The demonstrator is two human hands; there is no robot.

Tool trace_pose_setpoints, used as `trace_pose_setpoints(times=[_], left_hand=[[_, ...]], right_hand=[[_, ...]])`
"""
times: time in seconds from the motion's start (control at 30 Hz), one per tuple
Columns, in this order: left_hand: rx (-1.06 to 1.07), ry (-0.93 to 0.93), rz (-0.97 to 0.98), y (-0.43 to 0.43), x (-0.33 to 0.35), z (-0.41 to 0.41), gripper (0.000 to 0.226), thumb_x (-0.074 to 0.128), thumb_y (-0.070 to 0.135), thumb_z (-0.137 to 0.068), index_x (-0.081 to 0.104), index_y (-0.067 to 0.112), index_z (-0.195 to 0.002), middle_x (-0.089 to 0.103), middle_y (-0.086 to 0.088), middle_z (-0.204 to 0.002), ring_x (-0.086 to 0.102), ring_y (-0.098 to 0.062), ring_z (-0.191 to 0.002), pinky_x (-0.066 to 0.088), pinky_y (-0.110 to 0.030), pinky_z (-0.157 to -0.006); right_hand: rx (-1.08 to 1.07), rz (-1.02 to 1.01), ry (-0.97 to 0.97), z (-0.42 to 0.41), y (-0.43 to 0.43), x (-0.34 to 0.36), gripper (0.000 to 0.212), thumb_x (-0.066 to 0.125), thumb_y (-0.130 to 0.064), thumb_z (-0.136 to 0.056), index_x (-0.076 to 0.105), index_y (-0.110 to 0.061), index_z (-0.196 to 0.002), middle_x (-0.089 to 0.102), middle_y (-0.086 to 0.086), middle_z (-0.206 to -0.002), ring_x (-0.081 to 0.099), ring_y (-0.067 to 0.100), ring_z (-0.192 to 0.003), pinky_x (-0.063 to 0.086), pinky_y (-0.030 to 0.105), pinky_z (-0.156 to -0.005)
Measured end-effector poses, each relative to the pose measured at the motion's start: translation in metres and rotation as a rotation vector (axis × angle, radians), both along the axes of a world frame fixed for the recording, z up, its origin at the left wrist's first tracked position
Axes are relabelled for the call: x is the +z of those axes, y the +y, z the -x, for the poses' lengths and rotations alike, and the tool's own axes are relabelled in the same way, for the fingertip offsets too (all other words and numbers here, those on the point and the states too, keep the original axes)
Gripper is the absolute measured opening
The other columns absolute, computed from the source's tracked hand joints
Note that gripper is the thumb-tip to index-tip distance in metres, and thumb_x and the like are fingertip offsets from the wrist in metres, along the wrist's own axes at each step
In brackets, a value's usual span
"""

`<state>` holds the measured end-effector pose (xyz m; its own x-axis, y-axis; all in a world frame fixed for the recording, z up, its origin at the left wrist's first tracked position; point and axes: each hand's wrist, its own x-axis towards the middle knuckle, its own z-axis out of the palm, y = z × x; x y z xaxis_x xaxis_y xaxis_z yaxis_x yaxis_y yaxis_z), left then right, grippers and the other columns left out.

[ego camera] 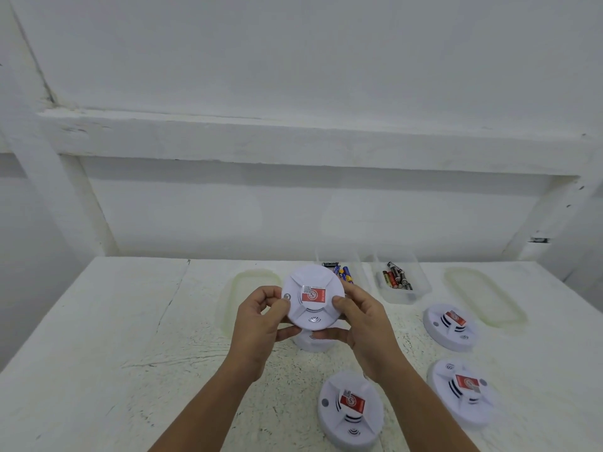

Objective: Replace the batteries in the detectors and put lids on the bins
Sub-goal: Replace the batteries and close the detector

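Note:
I hold a round white detector [312, 296] with a red label up in front of me, face toward the camera. My left hand [263, 324] grips its left edge and my right hand [362, 324] grips its right edge. Another white detector [311, 341] lies on the table just beneath it, mostly hidden. Three more detectors lie at the near centre [350, 409], near right [461, 393] and right [448, 326]. Two clear bins hold batteries: one behind the held detector [346, 272], one to its right [399, 282]. Two clear lids lie flat at left [248, 295] and right [483, 298].
The white table [130, 321] stands against a white wall with a ledge [293, 138]. The table's left half holds nothing but its cracked paint.

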<state>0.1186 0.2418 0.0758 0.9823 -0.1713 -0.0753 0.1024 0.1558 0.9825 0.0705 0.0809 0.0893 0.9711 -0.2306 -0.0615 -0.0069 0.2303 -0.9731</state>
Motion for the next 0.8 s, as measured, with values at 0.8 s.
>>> trace_pose_setpoints(times=[0.8], left_hand=[[-0.050,0.048,0.008,-0.019,-0.006,-0.002,0.016,0.060,0.005,-0.084,0.061,0.001,-0.099,0.061,-0.029,-0.105,0.071,-0.024,-0.077,0.059,-0.035,-0.063]], right_hand=[[-0.035,0.022,0.053,-0.001,-0.020,-0.008,0.027,0.051,-0.004,-0.093,0.068,-0.016,-0.111,0.068,0.012,-0.109,0.066,0.029,-0.097,0.058,0.039,-0.062]])
